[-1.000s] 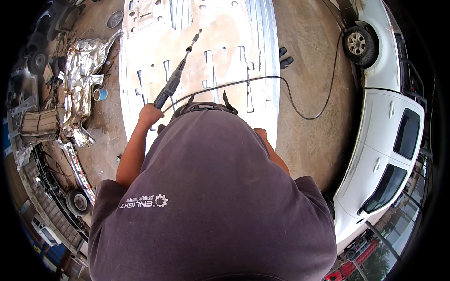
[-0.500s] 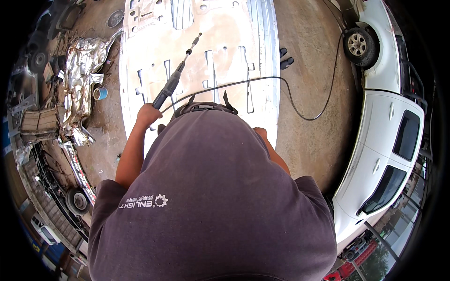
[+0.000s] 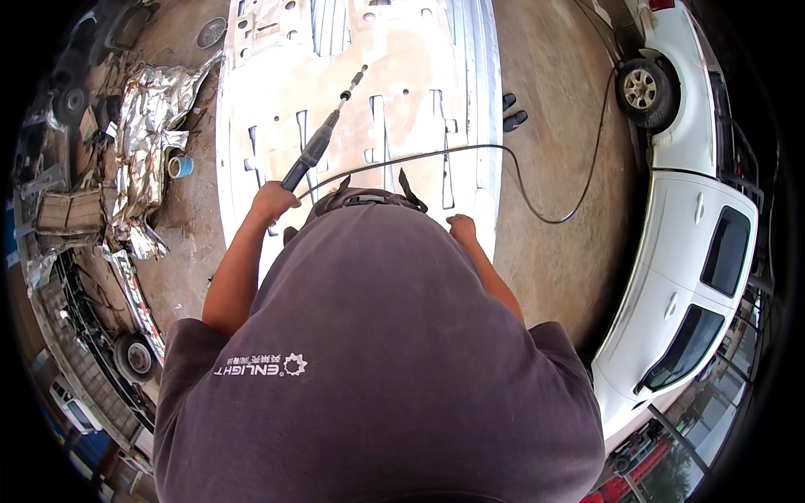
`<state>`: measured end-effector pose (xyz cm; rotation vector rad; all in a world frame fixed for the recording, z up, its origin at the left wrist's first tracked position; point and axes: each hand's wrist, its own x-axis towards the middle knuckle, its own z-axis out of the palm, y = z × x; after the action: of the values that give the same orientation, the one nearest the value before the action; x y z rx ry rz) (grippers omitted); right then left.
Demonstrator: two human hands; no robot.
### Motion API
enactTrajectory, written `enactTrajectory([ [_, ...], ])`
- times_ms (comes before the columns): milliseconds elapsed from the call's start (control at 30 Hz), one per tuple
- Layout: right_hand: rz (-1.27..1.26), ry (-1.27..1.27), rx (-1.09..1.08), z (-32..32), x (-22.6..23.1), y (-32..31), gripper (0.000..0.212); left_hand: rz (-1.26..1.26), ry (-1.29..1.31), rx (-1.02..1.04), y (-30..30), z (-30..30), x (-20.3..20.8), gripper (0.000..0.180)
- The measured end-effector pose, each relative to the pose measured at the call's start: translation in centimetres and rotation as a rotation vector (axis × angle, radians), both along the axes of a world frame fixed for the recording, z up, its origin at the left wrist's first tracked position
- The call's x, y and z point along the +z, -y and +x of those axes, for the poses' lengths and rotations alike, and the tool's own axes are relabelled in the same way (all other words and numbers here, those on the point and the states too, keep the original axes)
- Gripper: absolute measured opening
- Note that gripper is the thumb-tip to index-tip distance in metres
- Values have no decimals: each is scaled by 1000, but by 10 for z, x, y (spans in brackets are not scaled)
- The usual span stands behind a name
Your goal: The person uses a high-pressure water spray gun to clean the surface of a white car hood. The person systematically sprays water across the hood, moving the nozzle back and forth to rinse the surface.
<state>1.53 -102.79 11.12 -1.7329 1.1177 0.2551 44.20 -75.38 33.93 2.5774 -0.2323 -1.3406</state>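
Observation:
My left hand (image 3: 272, 204) is closed round the rear of a black power tool (image 3: 314, 149). Its long thin shaft points away and to the right, over a pale metal panel (image 3: 335, 84) with slots and round holes; I cannot tell whether the tip touches. A black cable (image 3: 436, 149) runs from the tool's rear across the panel to the right. My right hand (image 3: 463, 226) is curled near the panel's near right part, beside my body. Whatever it may hold is hidden.
White pickup truck (image 3: 696, 268) along the right side. Black shoes (image 3: 513, 113) lie beside the panel on the concrete floor. To the left are crumpled silvery sheet (image 3: 142, 142), a blue-and-white tin (image 3: 180, 167), a round metal dish (image 3: 211, 33) and a loose wheel (image 3: 134, 358).
My right hand has come further into view from behind my body, fingers curled. The left hand still holds the tool, which has shifted slightly right in the picture along with a small view shift.

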Motion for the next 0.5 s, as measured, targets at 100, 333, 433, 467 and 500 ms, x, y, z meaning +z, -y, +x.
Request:
enactTrajectory([
  [100,280,157,-129,109,93,12,56,-40,-88,89,26,-2,12,28],
  [333,632,230,50,309,245,-11,113,-301,-227,211,111,-2,33,26],
  [433,578,464,-183,338,228,-28,57,-362,-283,191,137,-12,36,21],
  [467,671,454,-261,343,226,-30,43,-394,-284,179,140,-14,23,20],
  [500,622,466,-424,348,227,-34,31,-354,-276,180,146,-15,37,20],
])
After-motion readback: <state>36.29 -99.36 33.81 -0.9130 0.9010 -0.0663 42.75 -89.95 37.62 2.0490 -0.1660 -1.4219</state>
